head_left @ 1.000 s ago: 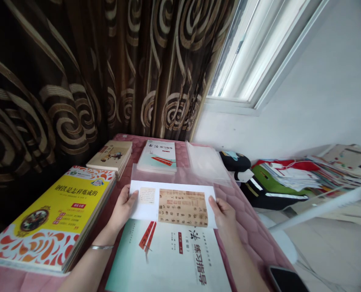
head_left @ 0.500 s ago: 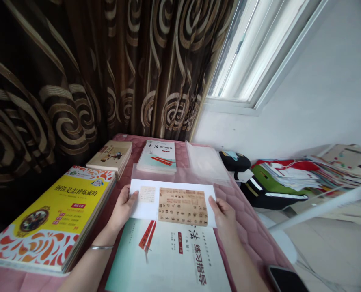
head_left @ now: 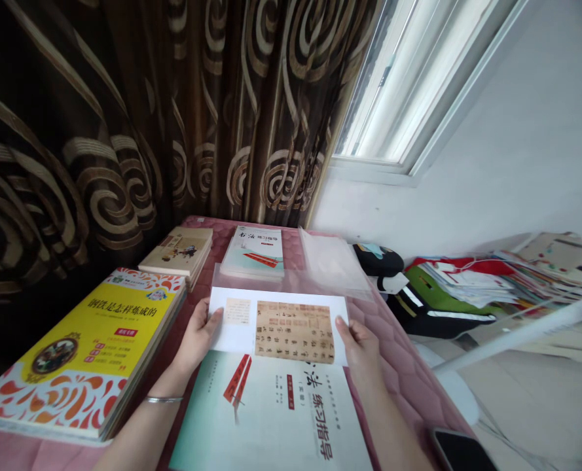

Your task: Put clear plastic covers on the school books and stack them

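Observation:
A calligraphy book with a pale green and white cover lies in front of me, its title running sideways. Over its far part is a white flap printed with old brush calligraphy. My left hand pinches the flap's left edge, thumb on top. At the opposite edge my right hand grips it the same way. Clear plastic film sticks out past the flap's far side. Whether the flap is joined to the book cannot be made out.
On the pink quilted surface, a yellow book tops a stack at left, with tan books behind. Another calligraphy book and clear plastic covers lie beyond. A phone rests at right, near a white pole.
The flap's far edge has tipped very slightly toward me. Both hands keep their hold, and everything else stays in place.

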Action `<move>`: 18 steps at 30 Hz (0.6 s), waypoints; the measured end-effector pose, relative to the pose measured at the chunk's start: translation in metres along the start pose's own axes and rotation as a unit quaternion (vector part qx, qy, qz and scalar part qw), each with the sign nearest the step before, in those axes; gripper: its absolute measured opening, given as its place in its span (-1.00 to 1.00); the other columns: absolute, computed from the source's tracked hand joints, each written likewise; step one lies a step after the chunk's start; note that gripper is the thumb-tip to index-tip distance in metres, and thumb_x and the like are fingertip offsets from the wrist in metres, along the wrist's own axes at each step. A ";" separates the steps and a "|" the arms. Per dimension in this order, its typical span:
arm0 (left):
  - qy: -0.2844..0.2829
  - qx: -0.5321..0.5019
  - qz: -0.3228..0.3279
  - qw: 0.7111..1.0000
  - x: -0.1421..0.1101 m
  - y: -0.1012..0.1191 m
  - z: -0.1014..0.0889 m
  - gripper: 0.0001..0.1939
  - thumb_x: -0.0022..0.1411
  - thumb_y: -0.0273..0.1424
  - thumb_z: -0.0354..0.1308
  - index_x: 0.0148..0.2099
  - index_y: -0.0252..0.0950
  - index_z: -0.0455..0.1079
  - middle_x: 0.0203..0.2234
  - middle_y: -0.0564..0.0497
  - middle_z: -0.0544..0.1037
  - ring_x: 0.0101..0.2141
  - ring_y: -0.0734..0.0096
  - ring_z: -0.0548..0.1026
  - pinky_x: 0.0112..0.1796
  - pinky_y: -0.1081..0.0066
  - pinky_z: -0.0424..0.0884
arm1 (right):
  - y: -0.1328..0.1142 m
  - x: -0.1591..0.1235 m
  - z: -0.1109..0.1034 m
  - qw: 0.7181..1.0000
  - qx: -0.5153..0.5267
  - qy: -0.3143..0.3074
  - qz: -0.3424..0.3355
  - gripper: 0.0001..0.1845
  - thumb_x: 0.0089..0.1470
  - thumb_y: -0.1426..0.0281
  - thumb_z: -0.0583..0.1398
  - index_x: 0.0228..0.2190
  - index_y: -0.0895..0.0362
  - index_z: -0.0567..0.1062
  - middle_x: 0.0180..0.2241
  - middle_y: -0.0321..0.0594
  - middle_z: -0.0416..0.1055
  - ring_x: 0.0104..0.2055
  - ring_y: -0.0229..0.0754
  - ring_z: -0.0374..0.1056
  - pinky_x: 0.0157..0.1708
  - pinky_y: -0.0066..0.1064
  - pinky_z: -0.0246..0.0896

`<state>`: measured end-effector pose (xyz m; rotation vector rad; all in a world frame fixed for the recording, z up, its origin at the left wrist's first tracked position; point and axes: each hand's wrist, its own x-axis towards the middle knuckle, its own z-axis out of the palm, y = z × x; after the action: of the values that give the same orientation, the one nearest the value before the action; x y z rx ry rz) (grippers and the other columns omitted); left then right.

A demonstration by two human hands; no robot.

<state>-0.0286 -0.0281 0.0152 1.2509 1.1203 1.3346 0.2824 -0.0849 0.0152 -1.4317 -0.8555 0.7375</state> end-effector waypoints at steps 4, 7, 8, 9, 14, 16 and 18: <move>-0.011 -0.009 -0.009 1.000 0.000 -0.001 -0.001 -0.56 0.10 -0.08 0.22 -0.08 -0.26 0.31 -0.29 0.00 0.54 -0.29 0.30 0.48 -0.25 0.36 0.37 | 0.000 0.001 0.001 1.000 0.003 -0.003 -0.006 -0.57 -0.16 -0.02 0.33 -0.58 0.08 0.45 -0.63 -0.33 0.39 -0.60 -0.22 0.25 -0.65 -0.42 0.16; -0.006 0.000 -0.006 1.000 0.000 0.000 0.000 -0.56 0.09 -0.07 0.23 -0.11 -0.26 0.31 -0.30 0.01 0.54 -0.29 0.30 0.47 -0.25 0.37 0.37 | -0.001 0.001 0.000 1.000 0.030 -0.006 0.001 -0.62 -0.19 0.02 0.35 -0.54 0.06 0.49 -0.60 -0.30 0.43 -0.58 -0.18 0.30 -0.63 -0.39 0.23; -0.006 0.000 -0.007 1.000 0.000 0.000 0.000 -0.56 0.09 -0.06 0.23 -0.12 -0.26 0.31 -0.30 0.01 0.55 -0.28 0.30 0.48 -0.25 0.37 0.37 | -0.001 0.001 0.000 0.999 0.034 -0.008 0.005 -0.63 -0.19 0.03 0.36 -0.51 0.06 0.51 -0.58 -0.29 0.45 -0.57 -0.16 0.32 -0.63 -0.38 0.25; -0.008 -0.001 -0.008 1.000 0.000 0.000 0.000 -0.56 0.09 -0.06 0.22 -0.12 -0.25 0.31 -0.30 0.01 0.55 -0.28 0.30 0.48 -0.25 0.37 0.37 | -0.001 0.001 0.000 0.999 0.033 -0.008 0.008 -0.63 -0.20 0.03 0.37 -0.49 0.06 0.52 -0.58 -0.28 0.46 -0.57 -0.15 0.33 -0.62 -0.36 0.26; -0.014 -0.004 -0.005 1.000 0.001 -0.001 0.000 -0.56 0.11 -0.07 0.21 -0.10 -0.26 0.30 -0.28 -0.01 0.55 -0.26 0.28 0.48 -0.21 0.34 0.37 | 0.007 0.004 -0.001 1.000 0.013 -0.009 -0.010 -0.57 -0.17 0.00 0.34 -0.52 0.12 0.49 -0.62 -0.30 0.41 -0.58 -0.18 0.30 -0.64 -0.41 0.20; -0.014 -0.011 -0.010 1.000 0.000 -0.002 -0.001 -0.56 0.11 -0.09 0.22 -0.09 -0.26 0.30 -0.28 0.00 0.55 -0.26 0.28 0.49 -0.22 0.33 0.37 | 0.010 0.005 -0.001 1.000 0.019 -0.012 -0.007 -0.58 -0.15 0.01 0.34 -0.52 0.11 0.48 -0.60 -0.30 0.43 -0.58 -0.19 0.30 -0.63 -0.41 0.20; -0.013 -0.013 -0.011 1.000 0.001 -0.004 -0.002 -0.57 0.11 -0.10 0.22 -0.09 -0.26 0.30 -0.29 0.01 0.55 -0.28 0.28 0.49 -0.23 0.34 0.37 | 0.010 0.005 -0.001 0.999 0.034 -0.014 0.000 -0.62 -0.15 0.03 0.35 -0.52 0.08 0.48 -0.58 -0.30 0.45 -0.58 -0.18 0.31 -0.62 -0.39 0.23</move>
<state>-0.0301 -0.0270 0.0115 1.2305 1.0920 1.3101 0.2864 -0.0813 0.0058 -1.3623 -0.8452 0.7814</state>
